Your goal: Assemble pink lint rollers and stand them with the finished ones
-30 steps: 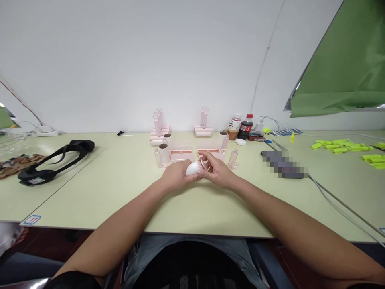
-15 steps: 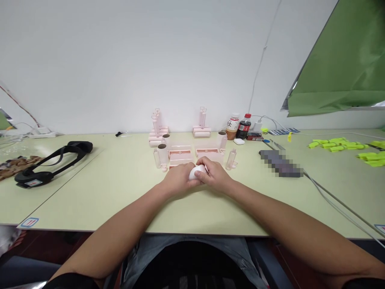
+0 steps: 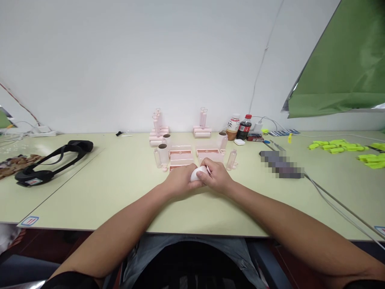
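Observation:
Both hands are closed around a white sticky lint roll [image 3: 197, 173] just above the table, in front of the pink parts. My left hand [image 3: 180, 179] grips its left side, and my right hand [image 3: 219, 176] wraps its right end, with the thumb on the roll's face. Fingers hide much of the roll. Just beyond stand rolls with brown cardboard cores, such as the roll [image 3: 163, 153] on the left. Flat pink boxes [image 3: 181, 155] lie between them. Clear pink handles [image 3: 231, 159] stand to either side.
Assembled pink lint rollers [image 3: 202, 132] stand by the wall. Two drink bottles [image 3: 244, 127], a blurred dark object [image 3: 281, 164] and a cable are on the right. A black headset-like frame [image 3: 54, 162] lies left. Yellow-green bundles [image 3: 337, 144] lie far right.
The white roll has turned or tilted slightly between my hands. Both hands keep their hold in nearly the same place; the view has shifted a little.

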The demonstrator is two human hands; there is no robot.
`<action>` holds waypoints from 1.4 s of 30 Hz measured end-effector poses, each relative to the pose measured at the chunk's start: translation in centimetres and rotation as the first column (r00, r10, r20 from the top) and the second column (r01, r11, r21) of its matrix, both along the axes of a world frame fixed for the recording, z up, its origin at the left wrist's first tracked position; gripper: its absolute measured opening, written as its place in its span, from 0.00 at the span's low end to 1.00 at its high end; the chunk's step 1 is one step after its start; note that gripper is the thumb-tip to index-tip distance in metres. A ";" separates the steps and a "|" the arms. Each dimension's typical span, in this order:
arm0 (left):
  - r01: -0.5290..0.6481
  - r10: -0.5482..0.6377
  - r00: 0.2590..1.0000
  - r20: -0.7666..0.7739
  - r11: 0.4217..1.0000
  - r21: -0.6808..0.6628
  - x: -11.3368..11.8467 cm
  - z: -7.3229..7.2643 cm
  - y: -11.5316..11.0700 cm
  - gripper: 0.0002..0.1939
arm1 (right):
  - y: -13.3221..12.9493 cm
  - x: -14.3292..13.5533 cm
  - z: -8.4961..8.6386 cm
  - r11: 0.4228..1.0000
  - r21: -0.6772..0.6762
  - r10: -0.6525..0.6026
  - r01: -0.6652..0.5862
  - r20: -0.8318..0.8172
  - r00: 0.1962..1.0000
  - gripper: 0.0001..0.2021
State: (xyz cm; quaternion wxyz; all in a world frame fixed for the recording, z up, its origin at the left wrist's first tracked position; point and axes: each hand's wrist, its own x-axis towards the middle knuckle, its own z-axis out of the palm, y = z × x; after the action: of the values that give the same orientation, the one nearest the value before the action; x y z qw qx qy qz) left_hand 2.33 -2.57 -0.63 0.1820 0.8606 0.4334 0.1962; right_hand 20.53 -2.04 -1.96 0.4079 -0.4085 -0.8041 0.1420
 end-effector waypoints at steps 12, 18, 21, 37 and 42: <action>-0.002 0.002 1.000 -0.013 1.000 0.026 0.1 -0.1 -0.1 0.25 | 0.0 0.0 -0.1 1.000 0.022 -0.013 0.013 0.018 1.000 0.17; -0.013 0.013 1.000 -0.017 1.000 0.016 0.1 -0.3 0.1 0.26 | 0.0 0.0 -0.2 0.999 0.029 -0.014 0.014 0.018 1.000 0.17; -0.012 0.012 1.000 -0.011 1.000 0.012 0.1 -0.3 0.1 0.26 | 0.0 0.0 -0.2 1.000 0.025 -0.016 0.016 0.019 1.000 0.17; -0.026 0.026 1.000 -0.008 1.000 0.007 0.3 0.1 -0.3 0.26 | 0.1 0.0 -0.2 1.000 0.031 -0.002 0.001 0.019 1.000 0.16; -0.148 0.153 0.984 0.095 0.987 -0.056 0.2 -0.2 0.2 0.28 | 0.6 0.3 -0.4 1.000 0.011 0.010 -0.009 -0.033 0.999 0.21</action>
State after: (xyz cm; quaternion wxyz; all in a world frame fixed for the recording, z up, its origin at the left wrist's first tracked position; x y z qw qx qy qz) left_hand 2.53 -2.37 -0.79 0.2086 0.8098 0.4924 0.2411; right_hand 20.85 -1.45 -2.37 0.4226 -0.4002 -0.7999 0.1465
